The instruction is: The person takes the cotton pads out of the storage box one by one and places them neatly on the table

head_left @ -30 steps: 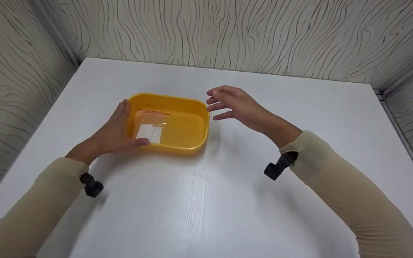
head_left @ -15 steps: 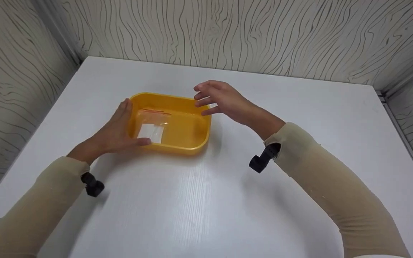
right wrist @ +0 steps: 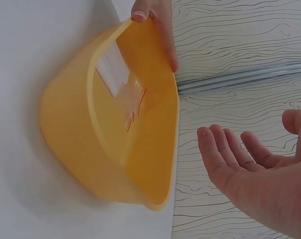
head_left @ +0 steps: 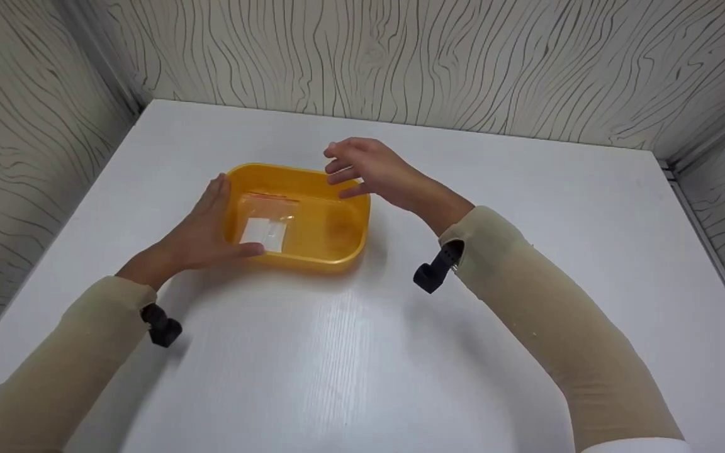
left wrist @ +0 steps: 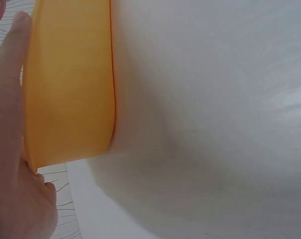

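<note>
A yellow plastic tub (head_left: 331, 234) stands on the white table. In its left half lies a clear zip bag (head_left: 274, 209) with red lines along its far edge and a white patch inside. My left hand (head_left: 189, 238) grips the tub's left end, thumb over the near rim and fingers along the left side; the left wrist view shows the thumb along the tub's wall (left wrist: 71, 84). Over the tub's far right rim hovers my right hand (head_left: 375, 168), fingers loosely bent and holding nothing. In the right wrist view that hand (right wrist: 260, 184) is apart from the tub.
The white table (head_left: 312, 358) reaches back to a wood-grain-patterned wall (head_left: 375, 56), with similar panels at both sides. Metal rails run along the side corners. Small black cameras (head_left: 162, 326) sit at both sleeve cuffs.
My right hand has moved left and slightly back, from beside the tub's right end to above its far right rim. The left hand and tub have stayed in place.
</note>
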`<state>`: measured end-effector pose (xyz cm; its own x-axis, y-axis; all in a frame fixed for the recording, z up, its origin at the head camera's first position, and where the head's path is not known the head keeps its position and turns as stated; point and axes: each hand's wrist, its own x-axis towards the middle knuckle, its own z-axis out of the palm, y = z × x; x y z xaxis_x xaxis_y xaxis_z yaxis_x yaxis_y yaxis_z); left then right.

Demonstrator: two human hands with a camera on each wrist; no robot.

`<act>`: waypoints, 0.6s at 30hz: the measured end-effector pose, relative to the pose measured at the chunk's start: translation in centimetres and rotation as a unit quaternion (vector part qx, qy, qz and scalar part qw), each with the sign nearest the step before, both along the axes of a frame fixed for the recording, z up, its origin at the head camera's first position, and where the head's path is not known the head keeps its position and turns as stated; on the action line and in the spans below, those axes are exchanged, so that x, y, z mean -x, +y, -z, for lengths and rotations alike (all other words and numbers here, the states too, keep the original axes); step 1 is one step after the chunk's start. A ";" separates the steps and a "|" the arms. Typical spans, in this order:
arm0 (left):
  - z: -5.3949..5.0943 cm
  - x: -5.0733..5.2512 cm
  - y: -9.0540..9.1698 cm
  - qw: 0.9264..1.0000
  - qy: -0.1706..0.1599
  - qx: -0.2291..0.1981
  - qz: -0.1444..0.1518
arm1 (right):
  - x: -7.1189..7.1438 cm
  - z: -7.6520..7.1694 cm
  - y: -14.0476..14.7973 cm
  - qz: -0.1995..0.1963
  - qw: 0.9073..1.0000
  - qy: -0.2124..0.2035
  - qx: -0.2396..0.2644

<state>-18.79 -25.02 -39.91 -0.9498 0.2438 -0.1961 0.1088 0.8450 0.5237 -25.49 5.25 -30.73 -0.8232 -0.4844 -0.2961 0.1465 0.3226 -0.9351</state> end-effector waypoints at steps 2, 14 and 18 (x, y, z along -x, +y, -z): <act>0.0 0.0 0.0 1.000 0.000 0.000 0.000 | 0.2 0.1 -0.3 0.000 1.000 -0.001 -0.003; 0.0 0.1 0.0 1.000 -0.002 -0.007 -0.004 | 1.0 0.5 -1.9 -0.003 1.000 -0.004 -0.004; 0.0 0.0 0.0 1.000 -0.006 -0.005 -0.009 | 1.4 0.7 -2.1 -0.005 1.000 -0.005 0.000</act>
<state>-18.80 -24.98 -39.92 -0.9514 0.2296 -0.2055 0.0879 0.8415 0.5331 -26.86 3.15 -31.42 -0.8150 -0.4934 -0.3040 0.1519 0.3244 -0.9336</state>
